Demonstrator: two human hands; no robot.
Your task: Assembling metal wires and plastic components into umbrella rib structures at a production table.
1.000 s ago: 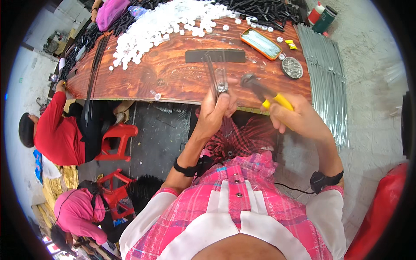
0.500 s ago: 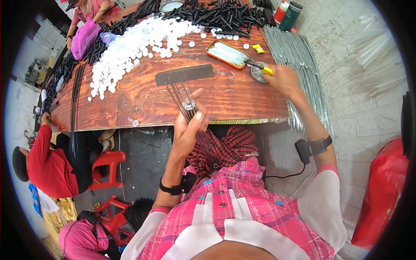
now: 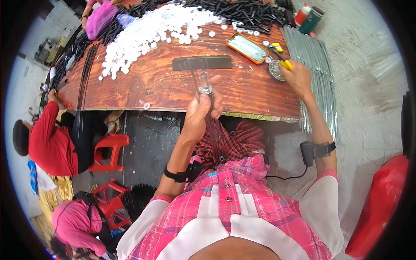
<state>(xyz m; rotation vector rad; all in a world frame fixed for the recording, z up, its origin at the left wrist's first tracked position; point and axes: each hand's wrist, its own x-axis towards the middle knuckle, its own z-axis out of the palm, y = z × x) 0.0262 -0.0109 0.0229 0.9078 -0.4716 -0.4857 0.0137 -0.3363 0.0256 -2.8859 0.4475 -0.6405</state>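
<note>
My left hand (image 3: 203, 108) is closed around a bundle of thin dark rods and a small clear plastic piece (image 3: 205, 82), held upright above the table's near edge. The rods are blurred. To the right, my right hand (image 3: 299, 79) grips a yellow-handled tool (image 3: 286, 65) with a dark front end; its exact kind is unclear. The tool is over the edge of a round dish (image 3: 276, 71) of small shiny bits. Just beyond lies an orange-rimmed tin (image 3: 248, 48) holding thin pale strips. A flat dark bar (image 3: 202, 63) rests on the table beyond my left hand.
White caps (image 3: 147, 37) are heaped on the wooden table (image 3: 169, 91), with black parts (image 3: 247, 15) behind them. Bundled grey strips (image 3: 310, 65) line the right edge. Bottles (image 3: 311, 20) stand at the far right. A person in red (image 3: 54, 145) sits at left.
The whole view has shifted, so the table's things appear farther right. The tool in my right hand now points more away from me, beside the dish. My left hand keeps its hold on the rods.
</note>
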